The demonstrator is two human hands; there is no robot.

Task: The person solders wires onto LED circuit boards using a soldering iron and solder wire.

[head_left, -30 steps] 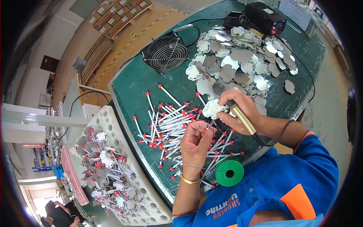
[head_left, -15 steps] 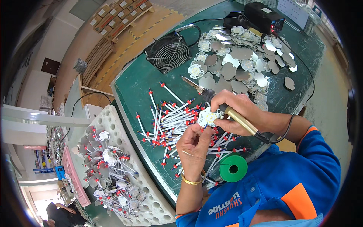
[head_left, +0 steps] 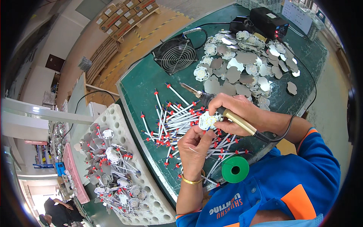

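Observation:
My right hand (head_left: pixel 242 111) is closed round a soldering iron (head_left: pixel 239 122), its bare metal tip pointing up and left, away from the board. The same hand's thumb and finger also pinch a white, roughly round LED board (head_left: pixel 207 121) with yellowish chips. My left hand (head_left: pixel 194 147) is closed in a pinch at the board's lower edge, where a small blue end shows at the fingertips. A thin pale solder wire (head_left: pixel 193 150) sticks out from the left hand. White cables (head_left: pixel 174 126) with red rings lie heaped beneath and left of the hands. Near my body stands a green spool (head_left: pixel 227 172).
Metal LED plates (head_left: pixel 231 75) are heaped at the far side, by a black fan (head_left: pixel 176 56) and a black soldering station (head_left: pixel 268 22). A perforated white foam tray (head_left: pixel 153 193) at left bears boards with cables. The iron's cord (head_left: pixel 291 125) loops at right.
The whole view has shifted slightly, so the table appears farther right and down. Both hands keep nearly the same hold, and the visible solder wire looks shorter beside the left hand.

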